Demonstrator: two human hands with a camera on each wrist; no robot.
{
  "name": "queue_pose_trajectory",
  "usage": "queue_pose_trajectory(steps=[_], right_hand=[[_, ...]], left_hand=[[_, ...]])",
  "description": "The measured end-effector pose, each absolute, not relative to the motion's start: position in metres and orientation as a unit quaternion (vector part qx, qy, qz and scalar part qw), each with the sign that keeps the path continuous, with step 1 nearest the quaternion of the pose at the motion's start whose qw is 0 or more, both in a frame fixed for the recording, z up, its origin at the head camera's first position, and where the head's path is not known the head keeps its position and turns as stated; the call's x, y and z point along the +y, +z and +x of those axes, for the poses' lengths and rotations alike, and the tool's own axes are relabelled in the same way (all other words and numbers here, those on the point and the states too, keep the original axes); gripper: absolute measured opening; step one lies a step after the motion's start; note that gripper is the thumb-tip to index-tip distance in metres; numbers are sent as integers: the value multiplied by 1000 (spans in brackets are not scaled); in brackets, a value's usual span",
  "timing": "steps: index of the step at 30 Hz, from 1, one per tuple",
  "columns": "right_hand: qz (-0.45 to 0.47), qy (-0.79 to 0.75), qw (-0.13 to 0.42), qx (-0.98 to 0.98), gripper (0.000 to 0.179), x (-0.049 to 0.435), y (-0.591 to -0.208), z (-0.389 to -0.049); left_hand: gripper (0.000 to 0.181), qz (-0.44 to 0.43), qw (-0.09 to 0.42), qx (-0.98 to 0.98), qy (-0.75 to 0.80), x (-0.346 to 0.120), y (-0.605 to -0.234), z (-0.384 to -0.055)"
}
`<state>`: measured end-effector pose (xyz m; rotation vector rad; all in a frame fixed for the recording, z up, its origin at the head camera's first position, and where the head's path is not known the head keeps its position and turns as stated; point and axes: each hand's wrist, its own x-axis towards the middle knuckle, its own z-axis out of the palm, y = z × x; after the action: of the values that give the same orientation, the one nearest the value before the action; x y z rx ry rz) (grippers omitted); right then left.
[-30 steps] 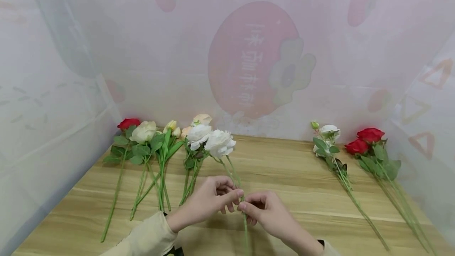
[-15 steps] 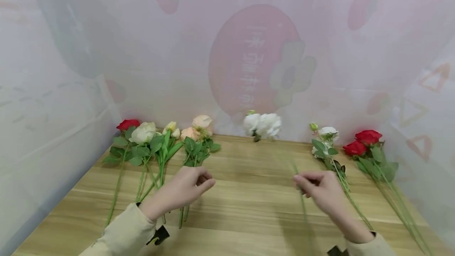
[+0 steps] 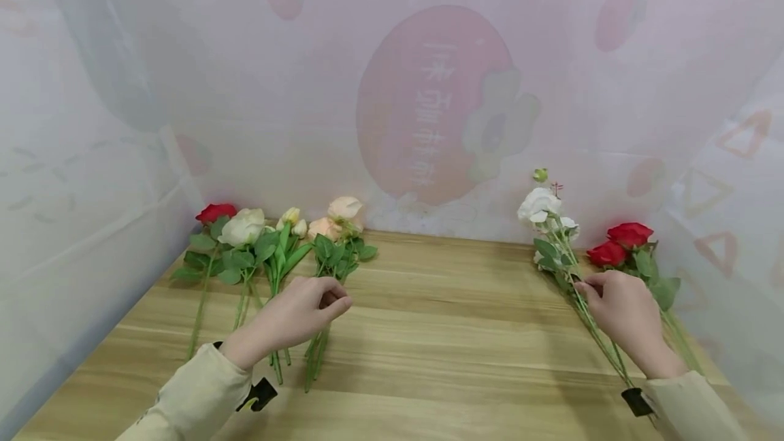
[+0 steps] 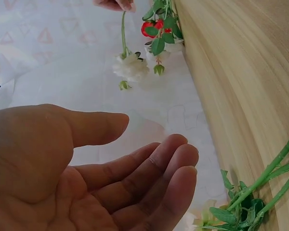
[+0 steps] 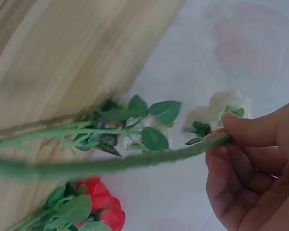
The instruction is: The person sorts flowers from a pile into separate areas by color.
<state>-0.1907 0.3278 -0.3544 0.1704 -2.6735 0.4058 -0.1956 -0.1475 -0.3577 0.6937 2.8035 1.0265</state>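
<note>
Thumb and fingers of my right hand (image 3: 625, 308) pinch the green stem (image 5: 183, 153) of a white flower (image 3: 540, 205). Its bloom stands above another white flower (image 3: 569, 226) lying on the table at the right, and the stems overlap in the head view. My left hand (image 3: 294, 315) hovers over the left part of the table, fingers loosely bent. Nothing lies in its palm in the left wrist view. Nearest to it are the peach flowers (image 3: 324, 228) with their green leaves and stems.
Red roses (image 3: 629, 233) lie at the right behind my right hand. Along the left lie a red rose (image 3: 216, 213), a cream rose (image 3: 242, 226) and yellow tulips (image 3: 289, 217). A printed cloth (image 3: 294, 121) walls off the back of the wooden table (image 3: 441, 332).
The white flower has travelled from the middle to the right in my right hand, beside the other white flower. My left hand has drawn away from its stem to the left.
</note>
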Motion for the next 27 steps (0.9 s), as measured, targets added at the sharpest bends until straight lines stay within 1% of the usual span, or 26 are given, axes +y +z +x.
queue_pose_trajectory(steps=[4,5,8,14,20,27], right_hand=[[38,115,145,-982,38,334,-363,-198],[32,113,128,-985,40,335,-365,-199],[21,108,93,-990,40,336,-371,-201],[23,87,49,-995,43,334,-381,-209],[36,73,-16,-997,23,328,-383,-215],[42,65,-64,-995,15,322,-386,-225]], left_hand=[[19,224,41,916,331,-148,-359,-197],[19,227,41,915,330,-148,-359,-197],[18,232,44,916,326,-149,-360,-198],[16,227,58,919,317,-149,-360,-199],[17,236,67,918,310,-153,-357,-199],[20,235,79,921,299,-154,-358,-198]])
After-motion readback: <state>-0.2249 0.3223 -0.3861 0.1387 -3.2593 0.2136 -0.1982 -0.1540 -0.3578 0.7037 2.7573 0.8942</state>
